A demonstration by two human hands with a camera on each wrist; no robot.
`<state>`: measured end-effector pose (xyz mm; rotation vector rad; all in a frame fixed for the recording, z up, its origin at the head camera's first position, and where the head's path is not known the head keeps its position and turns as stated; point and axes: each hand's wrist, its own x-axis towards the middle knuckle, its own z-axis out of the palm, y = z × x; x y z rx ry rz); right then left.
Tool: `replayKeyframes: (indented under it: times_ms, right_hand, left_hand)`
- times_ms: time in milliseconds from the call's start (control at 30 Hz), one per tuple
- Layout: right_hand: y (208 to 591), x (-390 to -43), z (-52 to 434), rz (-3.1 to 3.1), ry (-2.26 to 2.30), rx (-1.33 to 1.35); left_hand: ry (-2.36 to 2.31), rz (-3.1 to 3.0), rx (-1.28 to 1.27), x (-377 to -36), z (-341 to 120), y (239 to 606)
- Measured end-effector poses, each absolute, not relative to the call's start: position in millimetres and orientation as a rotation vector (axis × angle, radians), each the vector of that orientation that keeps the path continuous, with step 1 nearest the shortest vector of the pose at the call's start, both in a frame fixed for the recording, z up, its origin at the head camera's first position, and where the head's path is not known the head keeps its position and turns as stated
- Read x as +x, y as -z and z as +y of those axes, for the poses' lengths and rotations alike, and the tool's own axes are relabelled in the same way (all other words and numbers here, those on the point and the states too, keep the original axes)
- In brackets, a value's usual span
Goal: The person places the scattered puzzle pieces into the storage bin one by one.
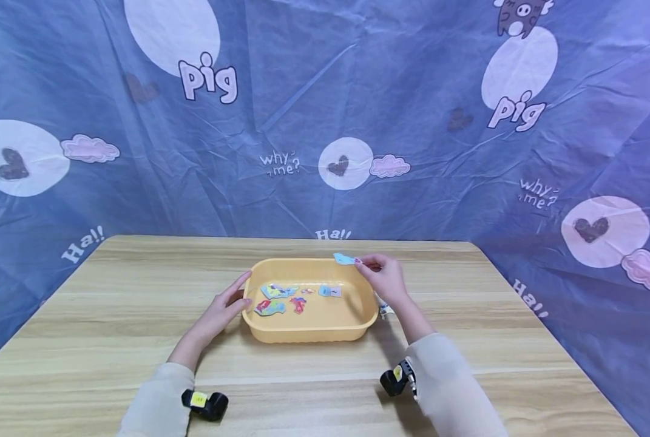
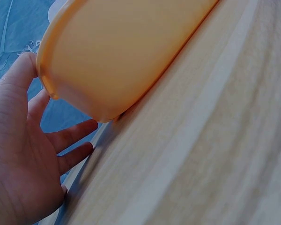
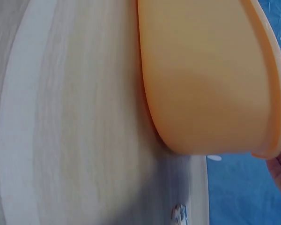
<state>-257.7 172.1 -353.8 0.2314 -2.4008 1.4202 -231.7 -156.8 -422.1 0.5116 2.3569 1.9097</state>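
Note:
My right hand (image 1: 385, 279) pinches a small light-blue paper cutout (image 1: 345, 259) above the far right rim of a yellow plastic basin (image 1: 314, 335). Only part of that hand shows at the edge of the right wrist view, and the cutout is out of sight there. At the basin's left end, my left hand (image 1: 221, 312) touches the rim with its fingers spread and fairly straight. Inside the basin lie several colourful cutouts: a blue-and-yellow one (image 1: 278, 291), a red-and-green one (image 1: 270, 308), a red one (image 1: 298, 305) and a blue-and-pink one (image 1: 330, 291).
A small whitish, dark-marked piece (image 3: 180, 214) lies on the wooden table (image 1: 467, 364) just right of the basin, partly behind my right wrist in the head view. Blue printed cloth (image 1: 281, 200) hangs behind the table. Each sleeve carries a black wrist camera (image 1: 207, 405).

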Motion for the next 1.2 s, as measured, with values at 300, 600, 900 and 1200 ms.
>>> replayKeyframes:
  times_ms: [300,600,900,1200]
  right_hand:
    - [362,-257,162,-2.386,-1.379,0.319]
    - [363,-250,147,-2.477,-1.335,0.287]
    - [367,-247,134,-2.588,-1.32,0.228]
    - [370,-244,127,-2.629,-1.297,0.182]
  left_hand:
    - [-1.913,2.349,0.516,-231,-157,420]
    - [-1.908,2.354,0.512,-230,-157,420]
    - [-1.897,2.364,0.479,-230,-155,419]
    - [-1.903,2.364,0.486,-229,-154,419]
